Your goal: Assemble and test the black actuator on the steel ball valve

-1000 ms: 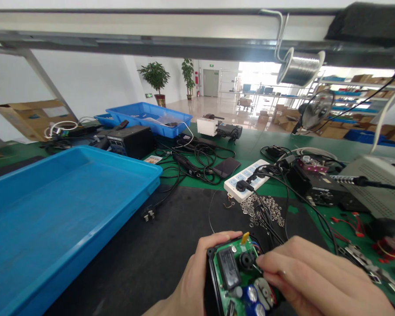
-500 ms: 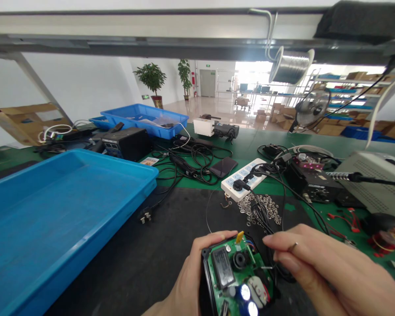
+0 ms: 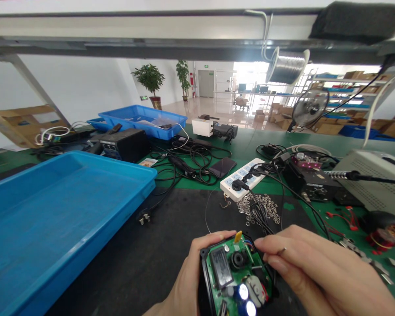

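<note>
My left hand (image 3: 187, 274) is closed around the left side of a black housing with a green circuit board (image 3: 225, 291) in its open face. The board carries a dark rectangular block, a round black part, shiny blue-sleeved cylinders and a yellow tab (image 3: 238, 237). At the right edge of the housing, my right hand (image 3: 311, 263) pinches a thin metal piece (image 3: 283, 250); a bit of it shows between the fingers, the rest is hidden. A slim metal rod (image 3: 257, 267) lies over the board near these fingertips; whether it is the same piece I cannot tell.
A large blue tray (image 3: 85, 250) takes up the left. Ahead, a white power strip (image 3: 232, 192) with black cables stands beside scattered metal washers (image 3: 261, 206). A phone (image 3: 223, 167) lies behind. To the right are a black soldering station (image 3: 316, 186) and red-wired parts (image 3: 350, 219).
My right hand has moved slightly left, closer to the housing's edge. My left hand still holds the housing in about the same place. The view has shifted a little.
</note>
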Tool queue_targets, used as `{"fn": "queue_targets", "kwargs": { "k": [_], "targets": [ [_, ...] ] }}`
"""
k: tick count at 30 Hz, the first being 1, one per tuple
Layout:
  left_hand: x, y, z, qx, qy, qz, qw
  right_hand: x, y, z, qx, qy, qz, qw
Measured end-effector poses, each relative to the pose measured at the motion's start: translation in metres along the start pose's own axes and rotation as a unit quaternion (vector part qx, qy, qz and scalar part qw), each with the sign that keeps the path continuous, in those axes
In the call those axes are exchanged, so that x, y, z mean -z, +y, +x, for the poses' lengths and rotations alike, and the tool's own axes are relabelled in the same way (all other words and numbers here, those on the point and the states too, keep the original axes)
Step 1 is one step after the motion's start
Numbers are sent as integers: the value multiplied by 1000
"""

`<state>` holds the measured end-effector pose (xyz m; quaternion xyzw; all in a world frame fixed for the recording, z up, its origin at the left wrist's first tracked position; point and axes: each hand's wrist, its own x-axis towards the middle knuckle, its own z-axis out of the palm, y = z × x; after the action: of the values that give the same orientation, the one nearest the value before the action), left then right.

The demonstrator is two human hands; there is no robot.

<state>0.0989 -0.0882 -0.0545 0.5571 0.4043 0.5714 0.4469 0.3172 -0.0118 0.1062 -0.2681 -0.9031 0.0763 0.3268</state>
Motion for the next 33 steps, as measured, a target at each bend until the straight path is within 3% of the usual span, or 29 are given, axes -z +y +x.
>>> {"fn": "queue_targets", "kwargs": {
  "k": [13,33],
  "targets": [
    [8,-40,2,-74,-31,15,997,2,-1,0,-9,-5,-1,1000],
    [8,-26,2,-51,-26,12,998,0,0,0,9,18,-2,1000]
  ]
}}
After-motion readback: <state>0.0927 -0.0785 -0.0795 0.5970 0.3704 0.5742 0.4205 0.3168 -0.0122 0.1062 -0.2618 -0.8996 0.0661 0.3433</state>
